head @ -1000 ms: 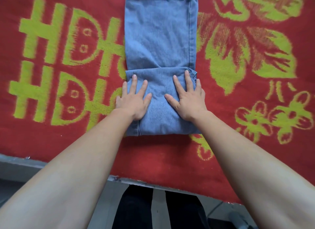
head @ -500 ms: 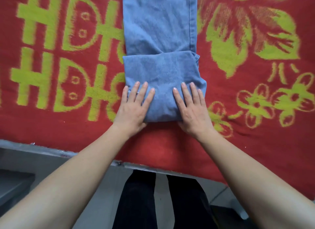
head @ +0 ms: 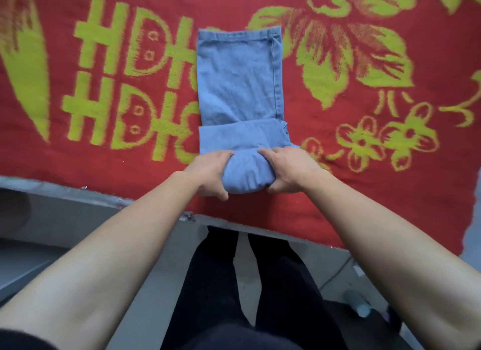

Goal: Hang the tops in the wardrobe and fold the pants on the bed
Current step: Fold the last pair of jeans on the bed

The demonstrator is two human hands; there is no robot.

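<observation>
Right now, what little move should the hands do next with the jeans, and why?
Probably roll the gripped bundle forward, onto the flat part. The left hand and right hand each grip a side of the folded near end of the jeans, and a flat stretch reaches ahead to the hem on the red blanket, so one more fold seems needed.

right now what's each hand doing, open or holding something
Left hand: grips the left side of the folded near end of the jeans.
Right hand: grips the right side of that same fold.
</observation>
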